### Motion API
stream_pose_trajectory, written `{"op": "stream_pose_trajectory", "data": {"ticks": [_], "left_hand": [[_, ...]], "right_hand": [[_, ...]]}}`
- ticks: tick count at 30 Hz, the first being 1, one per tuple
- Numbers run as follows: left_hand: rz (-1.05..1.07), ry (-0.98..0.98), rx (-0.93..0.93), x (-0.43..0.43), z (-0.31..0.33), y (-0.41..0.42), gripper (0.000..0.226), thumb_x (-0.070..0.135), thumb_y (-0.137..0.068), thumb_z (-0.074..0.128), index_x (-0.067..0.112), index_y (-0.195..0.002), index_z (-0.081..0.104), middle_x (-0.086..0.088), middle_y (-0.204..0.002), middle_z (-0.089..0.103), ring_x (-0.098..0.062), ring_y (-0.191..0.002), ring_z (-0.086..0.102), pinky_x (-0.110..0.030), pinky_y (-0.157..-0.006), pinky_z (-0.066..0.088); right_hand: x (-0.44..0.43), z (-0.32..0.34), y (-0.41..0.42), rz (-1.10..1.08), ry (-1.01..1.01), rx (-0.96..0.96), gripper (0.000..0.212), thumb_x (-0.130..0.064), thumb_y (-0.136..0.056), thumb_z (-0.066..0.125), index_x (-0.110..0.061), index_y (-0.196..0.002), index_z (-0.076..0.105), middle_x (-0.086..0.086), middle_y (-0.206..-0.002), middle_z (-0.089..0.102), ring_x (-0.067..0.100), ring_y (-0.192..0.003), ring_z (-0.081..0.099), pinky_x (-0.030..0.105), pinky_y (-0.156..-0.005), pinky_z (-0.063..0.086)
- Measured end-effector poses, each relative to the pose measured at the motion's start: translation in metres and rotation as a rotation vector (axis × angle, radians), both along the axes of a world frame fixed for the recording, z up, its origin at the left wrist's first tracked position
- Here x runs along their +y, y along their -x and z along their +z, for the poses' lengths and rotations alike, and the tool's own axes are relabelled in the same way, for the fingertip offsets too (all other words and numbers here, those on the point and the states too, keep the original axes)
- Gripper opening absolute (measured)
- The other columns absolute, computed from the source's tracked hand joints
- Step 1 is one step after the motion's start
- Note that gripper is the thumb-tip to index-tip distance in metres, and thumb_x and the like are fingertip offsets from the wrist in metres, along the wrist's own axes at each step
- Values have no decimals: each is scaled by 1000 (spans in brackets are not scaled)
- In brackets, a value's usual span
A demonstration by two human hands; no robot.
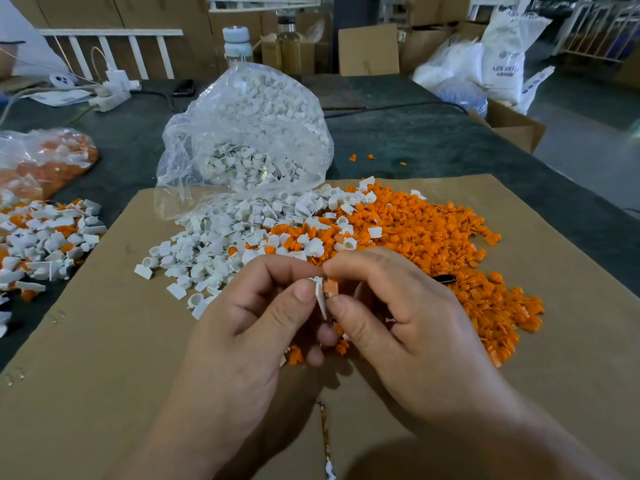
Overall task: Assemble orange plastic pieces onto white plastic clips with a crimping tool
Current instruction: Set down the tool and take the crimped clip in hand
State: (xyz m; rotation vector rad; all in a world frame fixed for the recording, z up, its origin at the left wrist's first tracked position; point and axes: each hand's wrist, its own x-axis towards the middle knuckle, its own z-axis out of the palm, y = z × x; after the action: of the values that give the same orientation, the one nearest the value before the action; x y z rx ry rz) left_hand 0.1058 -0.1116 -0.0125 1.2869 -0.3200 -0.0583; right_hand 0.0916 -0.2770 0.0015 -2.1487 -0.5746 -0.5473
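Both hands meet above the near middle of the cardboard sheet (104, 341). My left hand (249, 327) pinches a white clip (320, 296) between thumb and fingers. My right hand (398, 320) pinches an orange piece (331, 287) right against that clip. A heap of loose white clips (214, 244) lies beyond my left hand, spilling from a clear bag (249, 133). A wide heap of orange pieces (433, 237) spreads beyond and right of my right hand. A dark tool tip (445, 279) shows behind my right hand; the rest is hidden.
A pile of joined white-and-orange parts (45, 240) lies at the left edge, with a bag of orange parts (48, 161) behind it. Bottles (289, 43), a power strip (110, 98), cardboard boxes (512, 123) and white sacks (502, 57) stand at the back.
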Motion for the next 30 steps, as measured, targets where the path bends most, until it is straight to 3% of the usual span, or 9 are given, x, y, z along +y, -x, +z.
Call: {"op": "stream_pose_trajectory", "data": {"ticks": [5,9,12,16,20,25,27,30], "left_hand": [[-2,-55,11,0,2,0,19,38,-81,71,20,-85,72,-9,-68,65,-17,-58,64,-21,-50,50],[-49,28,103,-1,4,0,20,34,-80,69,14,-83,73,-12,-63,62,-18,-53,59,-23,-45,46],[-113,116,201,0,6,-2,25,34,-76,70,10,-84,72,-13,-63,59,-19,-48,54,-26,-43,43],[-226,205,281,3,6,-4,26,30,-78,83,7,-85,73,-11,-67,61,-16,-50,58,-22,-40,47],[-254,198,321,5,6,-7,20,27,-79,78,8,-82,72,-9,-67,60,-15,-50,57,-22,-39,46],[-241,109,495,6,2,-9,10,18,-77,76,15,-70,70,-7,-63,53,-14,-46,49,-22,-35,38],[-244,225,524,9,2,-11,14,18,-80,70,16,-67,66,-2,-62,48,-11,-45,44,-20,-36,36],[-142,682,365,27,8,-20,15,20,-88,60,11,-79,69,2,-72,57,-5,-54,53,-15,-45,45]], "right_hand": [[0,-1,-1,11,27,36,11,-38,-98,47,-35,-100,57,-16,-93,55,8,-88,60,24,-65,49],[1,-1,-2,-13,23,10,10,-39,-97,49,-34,-100,57,-15,-92,56,8,-87,60,24,-65,49],[0,-1,-2,-28,-5,-46,10,-36,-96,54,-33,-105,58,-18,-95,57,4,-89,60,15,-68,47],[1,-2,-2,10,-39,-72,6,-26,-96,58,-27,-102,60,-18,-94,58,6,-90,62,15,-70,47],[1,-1,-2,6,-31,-62,6,-25,-96,59,-25,-100,63,-18,-92,59,6,-88,61,13,-70,45],[-3,-1,-1,-147,26,-20,10,-39,-94,51,-32,-94,60,-12,-87,59,9,-78,59,22,-64,44],[-4,0,-1,-164,44,-9,13,-42,-93,49,-34,-95,59,-11,-87,60,10,-79,59,25,-65,44],[-4,0,-1,-143,59,27,15,-46,-93,46,-36,-95,58,-12,-86,60,10,-78,60,27,-65,45]]}}
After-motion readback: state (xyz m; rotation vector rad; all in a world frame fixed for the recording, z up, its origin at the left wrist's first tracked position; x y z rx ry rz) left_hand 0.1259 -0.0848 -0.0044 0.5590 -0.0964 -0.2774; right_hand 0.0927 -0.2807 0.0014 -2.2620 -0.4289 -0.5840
